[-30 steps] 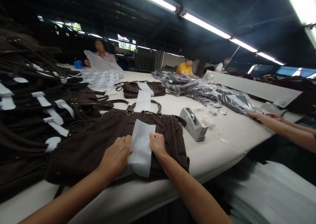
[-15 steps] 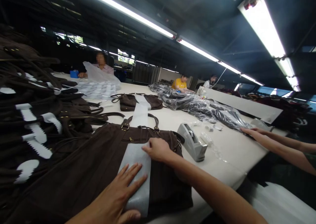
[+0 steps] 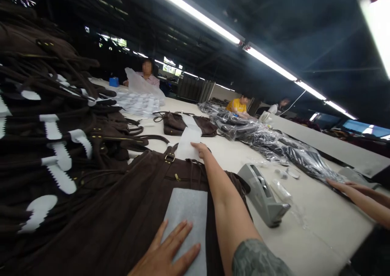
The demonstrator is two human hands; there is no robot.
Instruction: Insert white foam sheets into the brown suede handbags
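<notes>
A dark brown handbag (image 3: pixel 122 211) lies in front of me with its handles pointing away. My left hand (image 3: pixel 170 247) is spread flat on a white foam sheet (image 3: pixel 190 205) that lies over the bag's front. Beyond the bag's top edge, my right hand (image 3: pixel 201 149) reaches to a white strip (image 3: pixel 189 144) between the handles, its fingers bent at the strip's right edge. That strip runs toward a second brown handbag (image 3: pixel 173 123) farther back. My right forearm hides part of the near bag's right side.
A grey tape dispenser (image 3: pixel 263 195) stands right of the bag. Brown bags with white handle wraps (image 3: pixel 57 146) are piled at left. Plastic-wrapped bags (image 3: pixel 262 136) lie at right, where a co-worker's hands (image 3: pixel 350 186) touch them. White sheets (image 3: pixel 138 101) are stacked farther back.
My right hand has left the foam sheet on the bag and moved forward to the white strip by the handles. My left hand stays on the sheet. The view has turned left.
</notes>
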